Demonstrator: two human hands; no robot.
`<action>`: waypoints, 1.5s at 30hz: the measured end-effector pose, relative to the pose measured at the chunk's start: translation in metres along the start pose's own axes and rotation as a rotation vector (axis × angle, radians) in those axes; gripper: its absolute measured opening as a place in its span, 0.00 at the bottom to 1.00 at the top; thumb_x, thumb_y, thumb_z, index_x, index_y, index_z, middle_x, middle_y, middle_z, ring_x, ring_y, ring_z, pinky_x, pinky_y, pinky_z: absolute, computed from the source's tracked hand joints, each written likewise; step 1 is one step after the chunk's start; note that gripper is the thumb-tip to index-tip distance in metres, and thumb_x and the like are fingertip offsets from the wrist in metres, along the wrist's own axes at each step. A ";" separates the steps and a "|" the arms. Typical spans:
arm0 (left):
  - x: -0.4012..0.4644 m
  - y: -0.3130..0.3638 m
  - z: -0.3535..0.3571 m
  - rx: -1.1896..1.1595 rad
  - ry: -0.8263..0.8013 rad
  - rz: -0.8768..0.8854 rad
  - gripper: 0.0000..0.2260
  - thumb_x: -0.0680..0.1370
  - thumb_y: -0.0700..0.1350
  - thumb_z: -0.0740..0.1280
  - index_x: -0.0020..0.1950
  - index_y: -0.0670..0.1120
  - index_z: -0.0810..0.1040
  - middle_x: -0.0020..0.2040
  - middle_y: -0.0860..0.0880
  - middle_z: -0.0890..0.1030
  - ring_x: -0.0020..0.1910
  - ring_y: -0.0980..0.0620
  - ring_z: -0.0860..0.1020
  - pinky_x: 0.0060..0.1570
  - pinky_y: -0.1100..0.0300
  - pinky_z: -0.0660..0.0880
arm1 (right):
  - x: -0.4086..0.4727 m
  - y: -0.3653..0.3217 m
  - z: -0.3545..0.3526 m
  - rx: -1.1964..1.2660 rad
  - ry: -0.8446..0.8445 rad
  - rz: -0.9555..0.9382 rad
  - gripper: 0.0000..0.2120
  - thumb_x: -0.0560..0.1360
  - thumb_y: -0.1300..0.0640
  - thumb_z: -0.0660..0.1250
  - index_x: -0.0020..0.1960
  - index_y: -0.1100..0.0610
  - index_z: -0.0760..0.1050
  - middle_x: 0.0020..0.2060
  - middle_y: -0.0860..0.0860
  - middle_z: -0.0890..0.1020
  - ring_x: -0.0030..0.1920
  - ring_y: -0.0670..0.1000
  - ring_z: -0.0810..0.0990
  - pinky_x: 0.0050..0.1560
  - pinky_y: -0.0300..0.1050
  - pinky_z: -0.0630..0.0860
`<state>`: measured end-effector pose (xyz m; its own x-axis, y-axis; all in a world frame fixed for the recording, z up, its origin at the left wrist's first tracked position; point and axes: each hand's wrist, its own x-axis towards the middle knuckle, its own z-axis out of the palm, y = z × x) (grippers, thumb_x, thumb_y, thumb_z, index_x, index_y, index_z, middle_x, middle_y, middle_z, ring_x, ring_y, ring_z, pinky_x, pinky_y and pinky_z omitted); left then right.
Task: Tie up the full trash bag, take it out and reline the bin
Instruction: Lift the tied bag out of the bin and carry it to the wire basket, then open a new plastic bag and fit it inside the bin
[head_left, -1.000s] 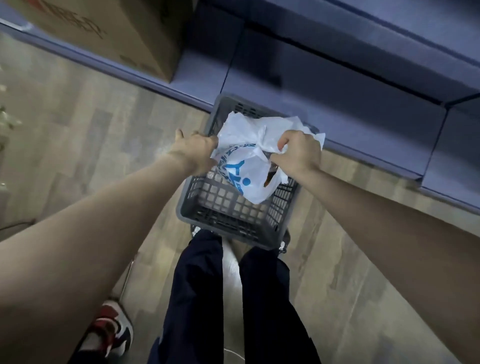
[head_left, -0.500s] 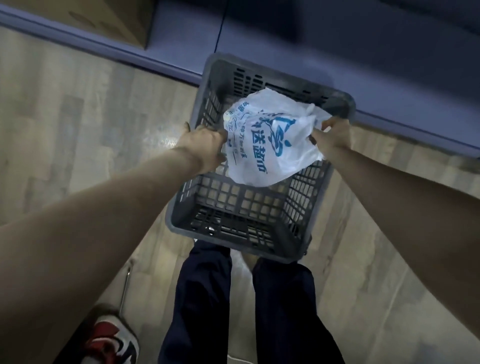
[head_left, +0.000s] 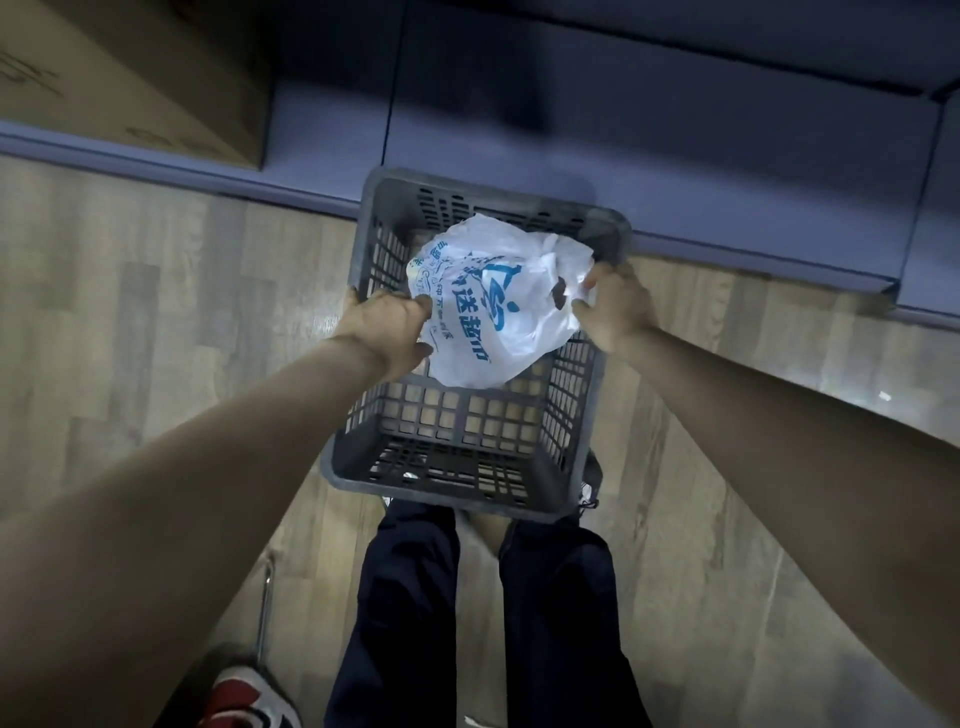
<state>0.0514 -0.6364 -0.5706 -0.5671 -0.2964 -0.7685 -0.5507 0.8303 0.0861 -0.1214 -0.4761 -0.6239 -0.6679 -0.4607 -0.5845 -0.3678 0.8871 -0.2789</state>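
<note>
Both hands are clamped on the bag, one at each side. The left hand (head_left: 387, 332) has its fingers curled around the left edge of the white plastic bag (head_left: 498, 312), and the right hand (head_left: 615, 306) pinches the bunched right corner. The bag is thin, crinkly film with blue print, held over the far half of the bin (head_left: 467, 478), its long axis running left to right between the hands and its belly sagging down inside. The bin is a grey, square, slotted plastic crate on the wood-look floor (head_left: 156, 338), right against the bluish cabinet base (head_left: 675, 156).
</note>
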 end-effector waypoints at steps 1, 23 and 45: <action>-0.003 0.006 -0.006 0.007 0.001 0.002 0.17 0.79 0.51 0.62 0.65 0.45 0.68 0.60 0.43 0.76 0.64 0.43 0.72 0.71 0.39 0.55 | -0.007 0.001 -0.007 -0.001 -0.013 0.004 0.16 0.77 0.57 0.63 0.63 0.62 0.70 0.64 0.60 0.70 0.60 0.60 0.74 0.55 0.44 0.70; -0.170 0.274 -0.118 0.328 0.068 0.569 0.18 0.78 0.49 0.60 0.66 0.45 0.67 0.65 0.44 0.72 0.68 0.46 0.66 0.70 0.43 0.54 | -0.289 0.163 -0.196 0.155 0.029 0.452 0.20 0.77 0.51 0.60 0.66 0.59 0.68 0.62 0.60 0.74 0.62 0.59 0.75 0.58 0.50 0.73; -0.365 0.727 -0.080 0.998 0.188 1.279 0.19 0.79 0.47 0.62 0.69 0.45 0.66 0.66 0.44 0.71 0.67 0.44 0.68 0.68 0.47 0.61 | -0.599 0.475 -0.267 0.597 0.247 0.963 0.21 0.77 0.52 0.61 0.69 0.54 0.66 0.66 0.57 0.69 0.65 0.57 0.72 0.64 0.48 0.70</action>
<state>-0.1905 0.0378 -0.1767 -0.4203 0.7976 -0.4327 0.8597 0.5026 0.0913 -0.0688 0.2133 -0.2028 -0.6372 0.4783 -0.6044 0.6819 0.7153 -0.1528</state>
